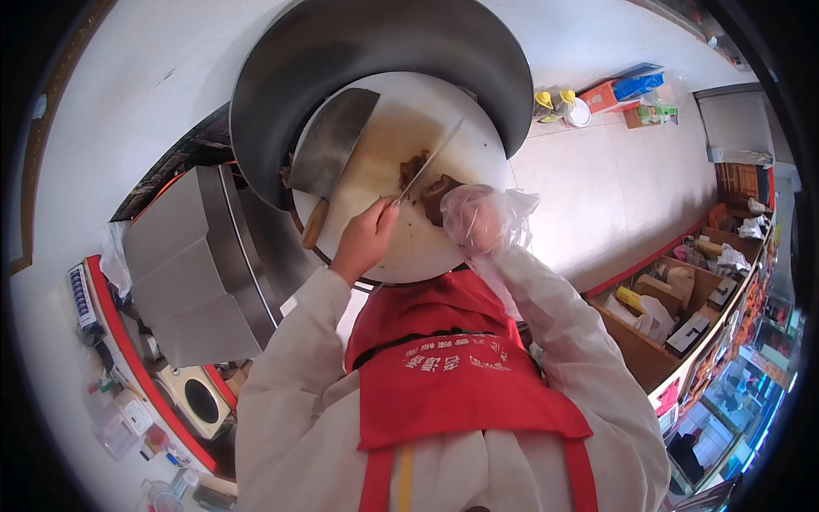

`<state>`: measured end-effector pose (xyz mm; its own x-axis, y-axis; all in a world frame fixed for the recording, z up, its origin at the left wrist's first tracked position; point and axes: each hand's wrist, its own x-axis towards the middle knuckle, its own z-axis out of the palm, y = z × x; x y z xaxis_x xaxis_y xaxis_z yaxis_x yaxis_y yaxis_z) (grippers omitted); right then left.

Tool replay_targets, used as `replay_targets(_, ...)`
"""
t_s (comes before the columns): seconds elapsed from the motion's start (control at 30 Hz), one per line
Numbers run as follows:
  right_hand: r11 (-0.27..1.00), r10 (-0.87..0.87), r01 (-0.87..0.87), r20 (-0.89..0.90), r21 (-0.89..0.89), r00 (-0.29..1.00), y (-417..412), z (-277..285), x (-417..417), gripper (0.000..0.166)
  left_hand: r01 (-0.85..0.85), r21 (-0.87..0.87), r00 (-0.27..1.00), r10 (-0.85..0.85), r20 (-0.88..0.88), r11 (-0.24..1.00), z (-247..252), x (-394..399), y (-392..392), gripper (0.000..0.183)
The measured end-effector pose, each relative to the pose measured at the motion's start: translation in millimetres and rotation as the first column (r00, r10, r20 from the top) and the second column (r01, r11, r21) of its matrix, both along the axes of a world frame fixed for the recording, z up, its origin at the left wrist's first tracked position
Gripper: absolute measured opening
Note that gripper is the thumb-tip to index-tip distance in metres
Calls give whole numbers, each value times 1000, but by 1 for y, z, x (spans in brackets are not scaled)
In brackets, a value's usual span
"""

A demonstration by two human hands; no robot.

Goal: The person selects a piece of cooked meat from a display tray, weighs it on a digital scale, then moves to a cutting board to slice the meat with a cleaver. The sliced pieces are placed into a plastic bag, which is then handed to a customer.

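Observation:
My left hand (pixel 368 240) grips a knife (pixel 430 161), its blade seen nearly edge-on and slanting up to the right over a round white chopping board (pixel 397 256). In a loose clear plastic glove, my right hand (pixel 477 221) is curled against the right end of a brown piece of meat (pixel 439 197); the plastic blurs its fingertips. A smaller brown meat piece (pixel 413 169) lies beyond, left of the blade. On the board's left side rests a broad cleaver (pixel 336 144) with a wooden handle (pixel 314 224). Brown juice stains the board's middle.
A tall curved metal guard (pixel 384 38) wraps the board's far side. To the left stands a stainless-steel cover (pixel 185 275). Yellow-capped bottles (pixel 544 102) and a white tub (pixel 578 113) sit on the floor at right. Wooden compartments (pixel 665 301) hold bags and boxes.

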<state>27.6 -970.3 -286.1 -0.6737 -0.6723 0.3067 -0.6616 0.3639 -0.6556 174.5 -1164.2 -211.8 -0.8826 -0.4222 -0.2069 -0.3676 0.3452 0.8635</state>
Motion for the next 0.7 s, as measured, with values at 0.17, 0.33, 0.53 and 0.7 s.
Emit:
replay_targets(0.17,998,38,-23,261,-61,965,5,0,-5,8,233,-271,968,-196,158,934,68,45,7,32)
replay_targets(0.33,969,60,106,630,-223,774,4,-21,2,7,322,-333,932,-235,274,886,92,49,4,34)
replay_targets(0.53,931,15,248,709,-267,705,-2,-45,8,6,297,-363,955,-268,129,883,54,-2,21,30)
replay_targets(0.7,998,-23,41,317,-50,948,6,-24,-4,7,316,-306,947,-277,164,898,62,20,4,29)
